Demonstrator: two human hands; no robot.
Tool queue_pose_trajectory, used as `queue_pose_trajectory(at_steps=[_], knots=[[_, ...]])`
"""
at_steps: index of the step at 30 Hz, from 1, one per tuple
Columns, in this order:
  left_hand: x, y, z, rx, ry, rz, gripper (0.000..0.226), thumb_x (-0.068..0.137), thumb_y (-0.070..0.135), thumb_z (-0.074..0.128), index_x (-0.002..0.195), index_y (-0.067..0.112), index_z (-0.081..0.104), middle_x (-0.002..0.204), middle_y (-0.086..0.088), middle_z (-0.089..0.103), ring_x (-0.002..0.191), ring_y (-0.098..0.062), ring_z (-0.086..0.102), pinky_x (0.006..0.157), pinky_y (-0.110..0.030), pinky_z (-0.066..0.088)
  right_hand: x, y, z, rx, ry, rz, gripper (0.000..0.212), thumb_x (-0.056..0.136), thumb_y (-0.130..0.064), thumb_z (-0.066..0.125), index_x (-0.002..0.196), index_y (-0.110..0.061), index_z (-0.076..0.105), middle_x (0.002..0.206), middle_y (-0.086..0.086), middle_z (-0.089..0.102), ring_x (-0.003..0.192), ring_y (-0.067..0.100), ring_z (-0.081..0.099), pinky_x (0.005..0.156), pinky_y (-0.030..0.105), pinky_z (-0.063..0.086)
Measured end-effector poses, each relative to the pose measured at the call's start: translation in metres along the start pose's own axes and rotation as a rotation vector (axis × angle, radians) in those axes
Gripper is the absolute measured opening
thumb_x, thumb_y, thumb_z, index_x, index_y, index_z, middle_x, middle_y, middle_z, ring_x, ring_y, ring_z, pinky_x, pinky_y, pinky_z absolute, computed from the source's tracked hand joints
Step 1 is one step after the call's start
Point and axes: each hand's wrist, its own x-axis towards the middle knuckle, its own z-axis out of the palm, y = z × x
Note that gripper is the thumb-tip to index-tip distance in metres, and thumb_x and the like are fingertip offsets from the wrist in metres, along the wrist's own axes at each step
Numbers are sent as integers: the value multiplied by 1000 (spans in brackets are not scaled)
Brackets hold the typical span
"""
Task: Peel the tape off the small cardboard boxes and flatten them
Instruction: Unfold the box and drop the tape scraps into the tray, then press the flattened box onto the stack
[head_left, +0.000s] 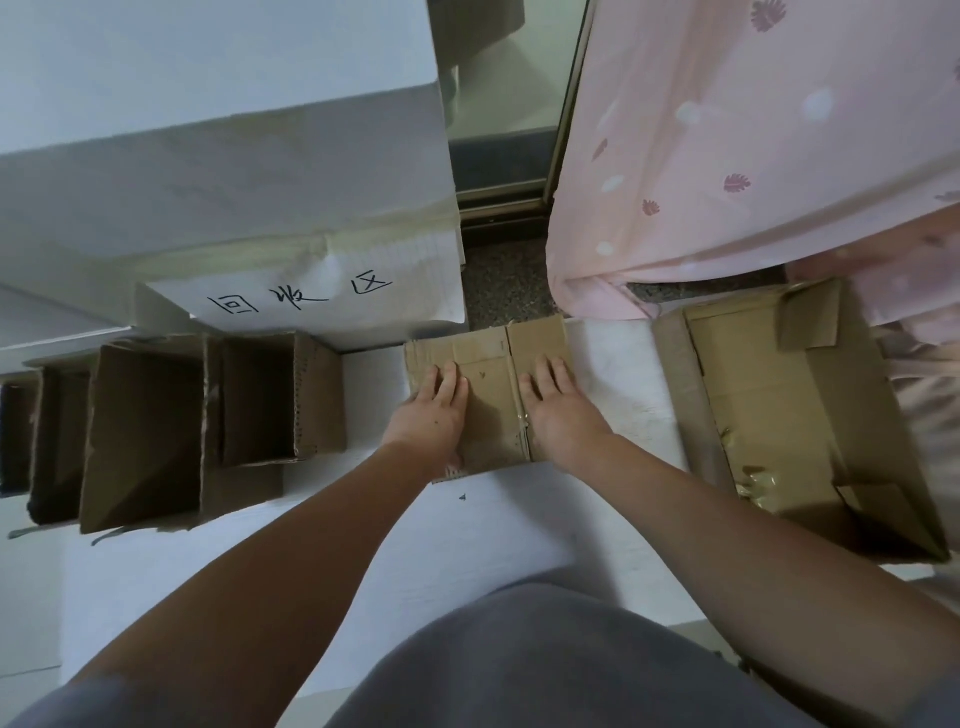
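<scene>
Both hands (493, 410) press flattened box (491, 395) (white floor (467, 545) around).

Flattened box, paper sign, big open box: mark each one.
Flattened box (491, 415), head view, bare middle between the hands.
Paper sign (332, 296), head view, its written face.
Big open box (769, 410), head view, inner floor.

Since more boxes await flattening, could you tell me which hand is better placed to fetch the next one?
Left: the left hand is nearer the open boxes; the right hand can hold the flattened box.
</scene>
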Motion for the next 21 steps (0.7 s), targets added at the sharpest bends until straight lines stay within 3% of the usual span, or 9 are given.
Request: queue_pose_trajectory(at_steps=[6, 12, 21], knots=[[6, 1, 5, 46, 7, 19, 120, 91, 46, 75, 161, 1, -12, 170, -19, -16, 159, -38, -6, 120, -47, 38, -1, -6, -5, -2, -48, 14, 97, 93, -7, 61, 159, -1, -10, 163, 29, -20, 151, 49, -15, 125, 53, 2], [10, 2, 15, 47, 18, 15, 117, 94, 45, 71, 160, -1, -14, 169, -22, -17, 158, -41, -6, 123, -47, 30, 7, -9, -1, 13, -50, 36, 87, 97, -8, 53, 159, 1, -7, 163, 31, -17, 151, 52, -10, 125, 56, 7], [14, 9, 15, 69, 42, -32, 104, 98, 20, 68, 158, -6, -13, 167, -29, -17, 156, -48, -5, 126, -51, 22, 14, -16, -1, -16, -20, 88, 92, 94, -6, 58, 158, 0, -7, 164, 28, -18, 151, 50, -12, 125, 56, 7]])
